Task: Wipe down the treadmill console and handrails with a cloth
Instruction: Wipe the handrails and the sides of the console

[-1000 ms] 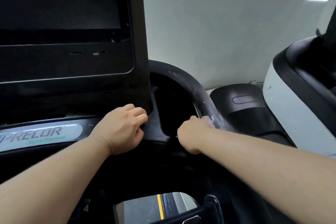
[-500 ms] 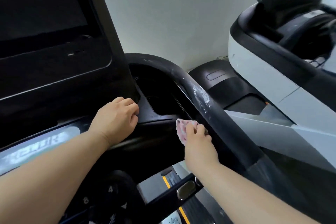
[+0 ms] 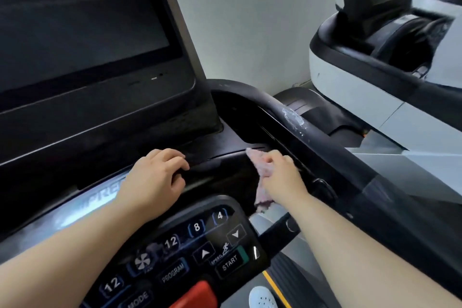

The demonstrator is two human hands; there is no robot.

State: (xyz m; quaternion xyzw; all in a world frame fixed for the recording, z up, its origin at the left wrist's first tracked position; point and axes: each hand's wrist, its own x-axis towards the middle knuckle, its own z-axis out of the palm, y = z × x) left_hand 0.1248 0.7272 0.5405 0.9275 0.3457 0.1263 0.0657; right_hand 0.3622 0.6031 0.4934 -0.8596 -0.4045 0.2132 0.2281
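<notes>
The black treadmill console (image 3: 220, 140) fills the left and middle, with a dark screen (image 3: 75, 25) above and a button panel (image 3: 200, 245) below. My right hand (image 3: 280, 172) presses a pink cloth (image 3: 260, 167) against the console's right side, just inside the black handrail (image 3: 332, 147), which bears a whitish smear (image 3: 293, 117). The cloth's lower end hangs below my hand. My left hand (image 3: 157, 177) rests with curled fingers on the console ledge under the screen, holding nothing.
A second black and white machine (image 3: 370, 77) stands close on the right. A white wall (image 3: 245, 20) is behind. The treadmill belt with a yellow stripe (image 3: 275, 287) and a white shoe (image 3: 262, 299) show at the bottom.
My right hand with the cloth came off the handrail near the smear and moved left and down onto the console's right side. My left hand stayed on the ledge. The view dropped toward the buttons.
</notes>
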